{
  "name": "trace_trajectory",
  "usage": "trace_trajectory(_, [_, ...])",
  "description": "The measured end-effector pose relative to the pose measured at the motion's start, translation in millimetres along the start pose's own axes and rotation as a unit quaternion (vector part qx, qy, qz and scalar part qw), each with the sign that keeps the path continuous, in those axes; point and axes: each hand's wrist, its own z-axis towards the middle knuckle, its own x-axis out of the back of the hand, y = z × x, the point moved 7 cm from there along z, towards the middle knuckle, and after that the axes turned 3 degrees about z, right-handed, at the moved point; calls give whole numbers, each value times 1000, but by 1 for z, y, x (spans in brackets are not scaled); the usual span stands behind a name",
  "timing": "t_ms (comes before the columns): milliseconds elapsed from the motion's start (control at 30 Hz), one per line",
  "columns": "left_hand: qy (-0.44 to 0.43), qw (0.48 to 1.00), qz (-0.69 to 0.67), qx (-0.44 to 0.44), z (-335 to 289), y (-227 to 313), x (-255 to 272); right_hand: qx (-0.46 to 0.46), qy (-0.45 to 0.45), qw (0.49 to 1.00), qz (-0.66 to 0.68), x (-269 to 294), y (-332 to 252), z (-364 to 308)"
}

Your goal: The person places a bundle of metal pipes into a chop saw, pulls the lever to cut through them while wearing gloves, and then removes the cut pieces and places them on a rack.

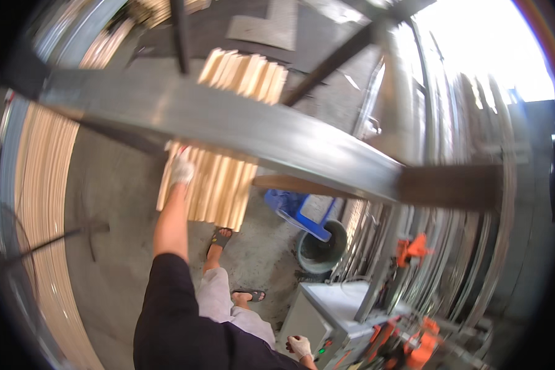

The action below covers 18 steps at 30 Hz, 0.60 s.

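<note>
A bundle of pale wooden slats [219,191] lies lengthwise ahead of me, its middle hidden behind a broad metal beam [228,120]. My left hand [182,171], in a whitish glove, reaches out over the bundle's left side. Motion smears its fingers, so their grip is unclear; a small red spot shows by the fingertips. Down at the lower edge, my right hand [299,346] is closed beside the grey machine cabinet [333,311]. It wears a pale glove with the fingertips bare. Whether anything is inside the curled fingers is hidden.
Long pale strips [46,216] line the left side. To the right stand a dark round bucket [317,259] and a blue plastic item [308,216]. Orange machine parts [422,348] and upright metal lengths [468,259] fill the right. A dark strut [339,55] slants above the beam.
</note>
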Motion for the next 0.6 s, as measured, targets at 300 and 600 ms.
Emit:
trace_trajectory(300, [-420, 853, 1, -310, -413, 160, -18, -31, 116, 989, 91, 30, 151, -40])
trace_trajectory(600, [-639, 364, 69, -675, -817, 461, -35, -230, -2, 895, 383, -171, 352, -99])
